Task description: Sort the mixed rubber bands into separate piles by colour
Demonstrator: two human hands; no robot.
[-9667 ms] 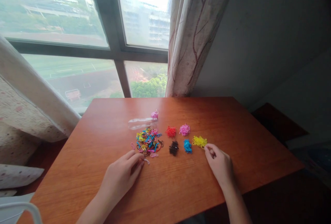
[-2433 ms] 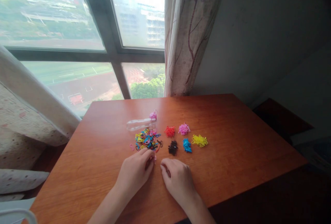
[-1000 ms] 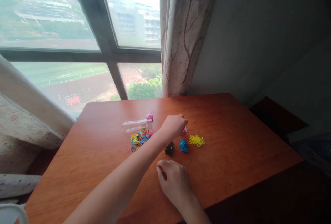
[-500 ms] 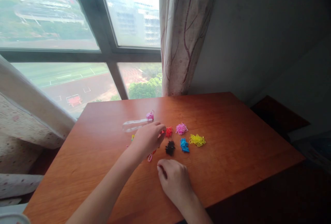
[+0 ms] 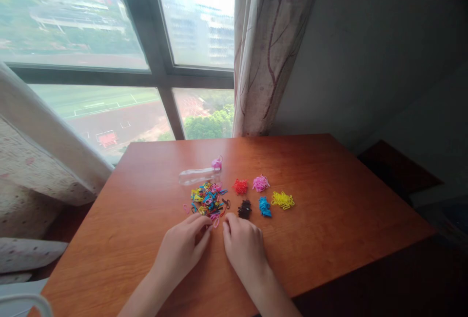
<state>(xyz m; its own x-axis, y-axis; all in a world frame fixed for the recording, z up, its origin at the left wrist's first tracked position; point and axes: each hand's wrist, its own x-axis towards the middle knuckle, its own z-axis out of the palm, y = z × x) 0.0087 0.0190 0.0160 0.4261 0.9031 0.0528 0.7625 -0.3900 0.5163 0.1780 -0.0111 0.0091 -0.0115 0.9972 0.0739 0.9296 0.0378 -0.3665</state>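
Note:
My left hand is low over the table, its thumb and index fingertips close together at the near edge of a mixed pile of small coloured rubber bands. A loose pink rubber band lies right by these fingertips; whether they pinch anything is too small to see. Just to the right, my right hand rests on the table with its fingers curled in, and whatever it may hold is hidden. Beyond it sit sorted heaps of bands: black, blue, red, pink and yellow.
Behind the mixed pile a clear plastic container lies on its side, with a pink top. The brown wooden table reaches to the window, where a patterned curtain hangs. A white curved object shows at lower left.
My left hand has come back from beside the red heap to the near edge of the mixed pile, uncovering that pile. My right hand stays in nearly the same place.

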